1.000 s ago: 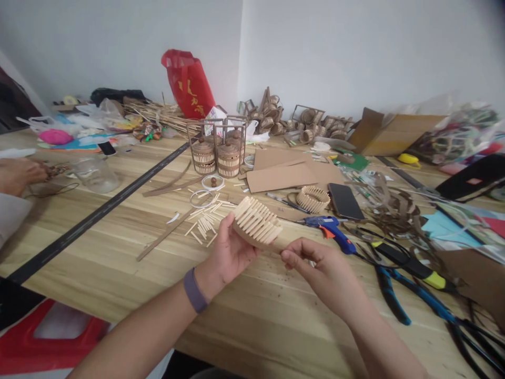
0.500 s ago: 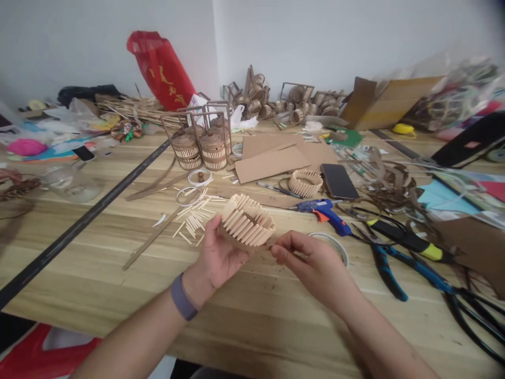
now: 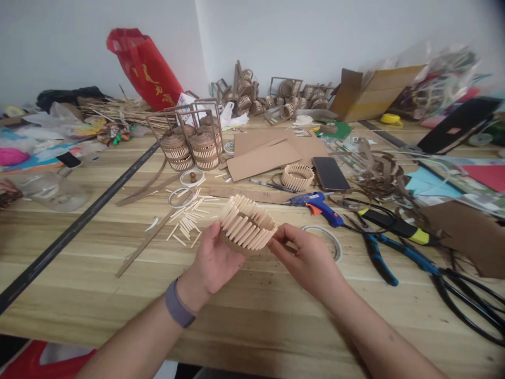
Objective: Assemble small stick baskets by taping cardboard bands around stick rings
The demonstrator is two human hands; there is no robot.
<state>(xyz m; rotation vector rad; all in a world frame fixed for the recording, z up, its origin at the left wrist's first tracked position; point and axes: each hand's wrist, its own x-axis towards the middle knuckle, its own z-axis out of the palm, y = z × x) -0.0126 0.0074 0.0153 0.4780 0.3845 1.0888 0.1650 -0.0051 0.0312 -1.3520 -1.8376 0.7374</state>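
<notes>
My left hand [image 3: 215, 258] cups a small round basket of pale wooden sticks [image 3: 248, 227] from below and from its left side, above the wooden table [image 3: 252, 310]. My right hand [image 3: 305, 255] pinches the basket's right edge with thumb and fingers. A grey band [image 3: 178, 310] sits on my left wrist. Loose short sticks [image 3: 185, 221] lie on the table just left of the basket.
A blue glue gun [image 3: 317, 202], a tape ring [image 3: 325, 237], pliers [image 3: 381, 252] and black cables lie to the right. A second stick ring [image 3: 296, 176], a phone [image 3: 330, 173], cardboard sheets [image 3: 262, 155] and two caged stick lanterns [image 3: 191, 145] stand behind. A red bag [image 3: 148, 66] leans at the wall.
The view has shifted right, so everything on the table slid left. Both hands kept hold of the stick basket and turned it slightly, its open top now facing up more.
</notes>
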